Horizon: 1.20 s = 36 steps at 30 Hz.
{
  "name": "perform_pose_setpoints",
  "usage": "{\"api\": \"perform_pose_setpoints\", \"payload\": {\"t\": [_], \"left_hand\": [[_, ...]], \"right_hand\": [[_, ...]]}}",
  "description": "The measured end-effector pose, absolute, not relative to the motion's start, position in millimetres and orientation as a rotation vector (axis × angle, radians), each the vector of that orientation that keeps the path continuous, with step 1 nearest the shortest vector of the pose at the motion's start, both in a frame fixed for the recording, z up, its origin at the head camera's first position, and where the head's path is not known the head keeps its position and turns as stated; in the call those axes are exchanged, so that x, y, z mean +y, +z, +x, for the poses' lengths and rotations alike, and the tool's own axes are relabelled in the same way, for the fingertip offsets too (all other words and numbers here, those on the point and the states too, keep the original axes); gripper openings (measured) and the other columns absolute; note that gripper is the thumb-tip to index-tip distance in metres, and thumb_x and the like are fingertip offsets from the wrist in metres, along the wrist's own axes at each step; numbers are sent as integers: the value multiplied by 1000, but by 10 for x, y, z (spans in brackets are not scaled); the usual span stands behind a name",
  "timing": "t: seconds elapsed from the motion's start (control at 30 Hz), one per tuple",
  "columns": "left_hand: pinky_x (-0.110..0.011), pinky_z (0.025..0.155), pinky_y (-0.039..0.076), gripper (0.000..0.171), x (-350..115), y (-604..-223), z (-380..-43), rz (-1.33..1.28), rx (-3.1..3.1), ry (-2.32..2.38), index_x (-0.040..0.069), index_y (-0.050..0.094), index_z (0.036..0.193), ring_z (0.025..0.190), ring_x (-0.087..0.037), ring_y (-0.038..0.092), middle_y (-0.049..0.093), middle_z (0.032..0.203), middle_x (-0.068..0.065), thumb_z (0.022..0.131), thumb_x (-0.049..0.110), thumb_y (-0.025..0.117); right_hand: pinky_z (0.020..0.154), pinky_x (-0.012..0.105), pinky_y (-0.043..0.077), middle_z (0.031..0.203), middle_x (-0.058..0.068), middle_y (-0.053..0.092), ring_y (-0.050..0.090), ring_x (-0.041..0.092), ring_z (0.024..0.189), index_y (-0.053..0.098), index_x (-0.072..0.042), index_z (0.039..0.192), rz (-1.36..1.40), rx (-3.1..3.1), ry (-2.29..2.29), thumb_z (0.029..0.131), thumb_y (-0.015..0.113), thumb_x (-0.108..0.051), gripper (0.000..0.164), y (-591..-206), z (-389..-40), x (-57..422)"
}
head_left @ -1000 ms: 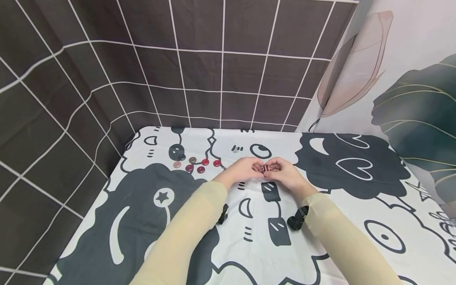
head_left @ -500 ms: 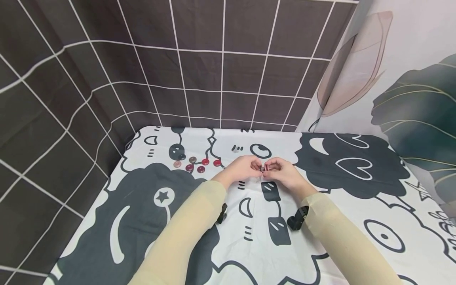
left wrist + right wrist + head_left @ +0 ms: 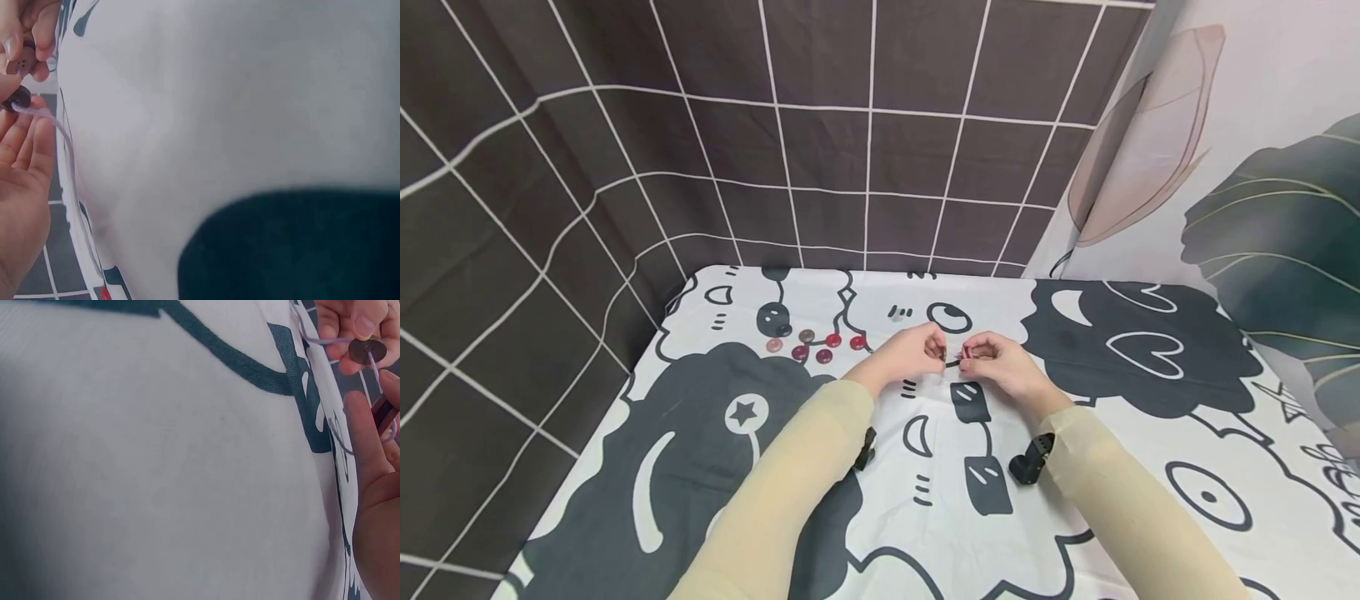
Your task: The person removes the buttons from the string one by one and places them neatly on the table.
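Note:
In the head view my left hand [image 3: 912,352] and right hand [image 3: 997,363] face each other closely over the cloth. My left thumb and fingers pinch a dark round button [image 3: 367,351], and a thin pale purple cord [image 3: 67,147] runs through it. Between my right thumb and fingers are reddish buttons, one showing its holes [image 3: 24,61]; the right wrist view has them edge-on as a dark red button stack [image 3: 384,414]. The cord spans the short gap between the buttons, with a length of it trailing from the left-hand button. Fingers hide how many buttons the right hand holds.
Several loose buttons, red, dark red, pink and brown, lie left of my hands, among them a red button [image 3: 857,342]. A white cloth with dark cartoon prints [image 3: 917,525] covers the table. A dark grid-patterned curtain [image 3: 820,150] stands behind.
My hands have drawn slightly apart, widening the gap between the left-hand button and the right-hand buttons. The loose buttons stay where they were.

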<state>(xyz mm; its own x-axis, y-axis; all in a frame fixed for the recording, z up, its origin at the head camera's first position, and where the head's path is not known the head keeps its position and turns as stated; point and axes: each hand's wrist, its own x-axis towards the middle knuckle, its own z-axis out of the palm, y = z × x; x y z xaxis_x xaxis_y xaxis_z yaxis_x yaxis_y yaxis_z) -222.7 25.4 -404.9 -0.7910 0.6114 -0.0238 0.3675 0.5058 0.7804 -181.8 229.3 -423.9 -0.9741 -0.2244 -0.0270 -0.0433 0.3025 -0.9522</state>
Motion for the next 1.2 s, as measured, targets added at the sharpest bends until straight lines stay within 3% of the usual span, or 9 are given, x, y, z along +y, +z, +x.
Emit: {"api": "perform_pose_setpoints", "payload": {"t": [0.6,1.2], "left_hand": [[-21,80,45,27,114,-4071,-2246,792,2498,1164,10,57,102,86,-10,58,60,91,1,78,9,69],[-24,79,45,26,-96,-4006,-2288,693,2534,1156,8,56,104,88,-14,56,58,93,-2,79,6,66]], "right_hand": [[72,19,51,98,16,66,63,5,79,51,10,116,-223,2441,-1726,81,70,-4,43,-4239,-1809,2325],[74,18,50,97,12,66,64,6,80,54,9,116,-175,2464,-1668,82,71,-8,42,-4232,-1826,2339]]}}
